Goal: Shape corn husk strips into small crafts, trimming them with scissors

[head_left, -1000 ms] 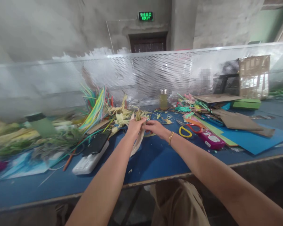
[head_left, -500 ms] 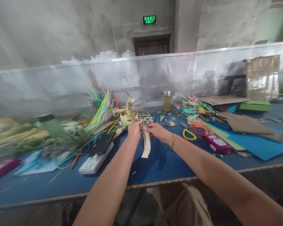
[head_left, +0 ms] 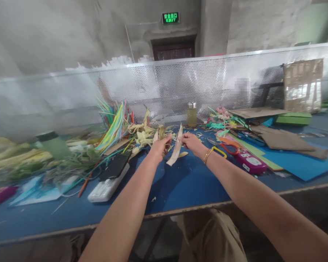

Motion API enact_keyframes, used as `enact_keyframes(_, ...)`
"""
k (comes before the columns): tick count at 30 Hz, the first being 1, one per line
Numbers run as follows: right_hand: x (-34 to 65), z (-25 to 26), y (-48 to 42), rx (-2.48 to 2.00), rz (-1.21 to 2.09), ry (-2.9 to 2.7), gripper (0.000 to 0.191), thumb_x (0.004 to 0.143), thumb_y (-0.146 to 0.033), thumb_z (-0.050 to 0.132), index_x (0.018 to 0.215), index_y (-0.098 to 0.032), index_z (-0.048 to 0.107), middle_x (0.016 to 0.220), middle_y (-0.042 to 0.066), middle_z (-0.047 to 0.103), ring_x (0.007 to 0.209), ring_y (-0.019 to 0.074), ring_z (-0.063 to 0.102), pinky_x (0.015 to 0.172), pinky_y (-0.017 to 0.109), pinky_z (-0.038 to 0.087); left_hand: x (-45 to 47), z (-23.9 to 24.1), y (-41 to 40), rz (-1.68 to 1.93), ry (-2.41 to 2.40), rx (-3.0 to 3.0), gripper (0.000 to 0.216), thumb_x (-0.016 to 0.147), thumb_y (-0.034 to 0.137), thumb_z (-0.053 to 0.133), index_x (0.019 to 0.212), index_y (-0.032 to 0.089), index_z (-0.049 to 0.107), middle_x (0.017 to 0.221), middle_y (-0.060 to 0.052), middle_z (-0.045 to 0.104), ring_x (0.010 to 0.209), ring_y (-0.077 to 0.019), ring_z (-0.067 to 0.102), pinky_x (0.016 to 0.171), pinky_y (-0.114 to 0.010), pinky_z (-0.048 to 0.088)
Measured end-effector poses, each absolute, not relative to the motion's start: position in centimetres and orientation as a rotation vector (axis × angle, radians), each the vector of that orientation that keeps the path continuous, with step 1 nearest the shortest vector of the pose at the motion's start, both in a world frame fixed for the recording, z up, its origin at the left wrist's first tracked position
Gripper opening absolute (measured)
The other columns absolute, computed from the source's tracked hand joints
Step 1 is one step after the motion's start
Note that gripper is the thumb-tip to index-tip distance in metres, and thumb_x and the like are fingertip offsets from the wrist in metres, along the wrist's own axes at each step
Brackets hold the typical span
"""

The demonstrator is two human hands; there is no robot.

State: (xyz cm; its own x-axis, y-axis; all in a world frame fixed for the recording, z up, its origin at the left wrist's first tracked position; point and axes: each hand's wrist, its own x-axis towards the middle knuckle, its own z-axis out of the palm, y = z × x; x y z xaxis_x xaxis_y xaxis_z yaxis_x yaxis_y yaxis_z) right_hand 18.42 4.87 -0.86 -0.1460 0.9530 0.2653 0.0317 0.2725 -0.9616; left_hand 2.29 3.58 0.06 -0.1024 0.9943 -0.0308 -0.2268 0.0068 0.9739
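A blue counter [head_left: 180,185] runs along a perforated metal screen [head_left: 164,83], with one green exit sign [head_left: 170,17] on the grey wall above. At the left stands one green jar [head_left: 53,145]; next come one white block [head_left: 105,185] with one black phone [head_left: 114,165] resting on it, then one fan of coloured strips [head_left: 113,125] and one heap of pale leaves [head_left: 142,136]. Both forearms reach forward, nearly parallel. The left hand [head_left: 160,145] has its fingers curled shut just beside one pale strip [head_left: 175,151]; whether they grip it is unclear. The right hand [head_left: 191,142], with one gold bracelet [head_left: 207,155] on its wrist, pinches the strip's upper part and holds it tilted above the counter. Behind stands one small glass bottle [head_left: 191,114]; to the right lie scissors [head_left: 220,150] and one pink case [head_left: 250,162].
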Motion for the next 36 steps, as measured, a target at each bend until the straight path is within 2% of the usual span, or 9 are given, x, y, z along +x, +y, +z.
enact_keyframes(3,18.9,-0.7,5.1,-0.934,1.039,-1.465,0.023,0.073,-0.035,0.06,0.063,-0.018,0.048,0.05,-0.006,0.043,0.044,0.0059,0.036,0.045,0.021,0.029,3.0,-0.7,3.0,1.186,1.098,1.141,0.04,0.049,0.036,0.087,0.079,0.014,0.07,0.065,-0.004,0.063,0.047,-0.0088,0.049,0.036,-0.018,0.023)
enact_keyframes(6,19.0,-0.5,4.9,-0.944,0.978,-1.476,0.026,0.073,-0.038,0.062,0.063,-0.017,0.049,0.052,-0.006,0.044,0.046,0.0057,0.036,0.046,0.02,0.031,2.9,-0.9,2.9,1.108,1.109,1.229,0.03,0.048,0.024,0.085,0.071,0.013,0.069,0.053,-0.002,0.056,0.043,-0.0085,0.045,0.036,-0.02,0.021)
enact_keyframes(12,18.3,-0.5,3.6,-1.038,1.246,-1.569,0.03,0.066,-0.037,0.074,0.071,-0.018,0.052,0.062,-0.002,0.057,0.055,0.009,0.052,0.049,0.02,0.039,2.7,-0.7,3.4,1.4,1.194,1.174,0.021,0.052,0.019,0.078,0.066,0.013,0.064,0.05,0.0,0.055,0.041,-0.0081,0.045,0.036,-0.019,0.022)
enact_keyframes(14,18.1,-0.7,3.4,-1.003,1.29,-1.62,0.03,0.064,-0.032,0.076,0.068,-0.018,0.051,0.058,-0.003,0.055,0.053,0.0085,0.052,0.05,0.02,0.041,2.6,-0.6,3.5,1.446,1.185,1.113,0.022,0.051,0.016,0.079,0.066,0.013,0.064,0.05,0.0,0.056,0.041,-0.0082,0.047,0.036,-0.019,0.024)
enact_keyframes(19,17.8,-0.5,3.5,-0.9,1.372,-1.548,0.022,0.07,-0.026,0.07,0.069,-0.018,0.05,0.056,-0.005,0.053,0.051,0.0067,0.05,0.055,0.02,0.045,2.2,-0.1,3.9,1.416,1.055,0.862,0.021,0.052,0.008,0.078,0.066,0.012,0.063,0.055,-0.001,0.058,0.045,-0.0076,0.052,0.036,-0.015,0.026)
enact_keyframes(25,17.2,-0.6,2.6,-0.986,1.473,-1.545,0.013,0.068,-0.015,0.064,0.074,-0.019,0.053,0.061,-0.003,0.059,0.055,0.0096,0.054,0.053,0.021,0.047,2.3,-0.4,4.2,1.508,1.081,0.875,0.021,0.054,0.01,0.077,0.068,0.014,0.062,0.056,0.0,0.059,0.046,-0.0085,0.052,0.037,-0.016,0.027)
enact_keyframes(29,16.4,-1.3,2.5,-1.005,1.434,-1.545,0.013,0.067,-0.009,0.053,0.075,-0.019,0.054,0.062,-0.002,0.061,0.052,0.0103,0.053,0.049,0.021,0.044,2.8,-0.7,3.9,1.422,1.069,0.937,0.026,0.055,0.021,0.079,0.075,0.014,0.064,0.063,-0.003,0.063,0.048,-0.0107,0.055,0.038,-0.018,0.026)
enact_keyframes(33,16.0,-1.7,2.6,-1.016,1.343,-1.544,0.009,0.067,-0.011,0.057,0.072,-0.018,0.055,0.061,-0.002,0.06,0.05,0.0086,0.05,0.043,0.018,0.036,3.0,-1.0,4.1,1.468,1.142,0.946,0.026,0.055,0.022,0.079,0.072,0.015,0.061,0.056,0.001,0.057,0.042,-0.008,0.048,0.038,-0.019,0.025)
enact_keyframes(36,15.7,-1.7,2.3,-1.014,1.437,-1.519,0.007,0.069,-0.017,0.062,0.069,-0.018,0.056,0.059,-0.002,0.057,0.048,0.0071,0.045,0.041,0.017,0.033,2.7,-0.9,4.6,1.5,1.164,0.827,0.022,0.061,0.026,0.074,0.071,0.016,0.058,0.051,0.003,0.052,0.039,-0.0076,0.044,0.039,-0.019,0.028)
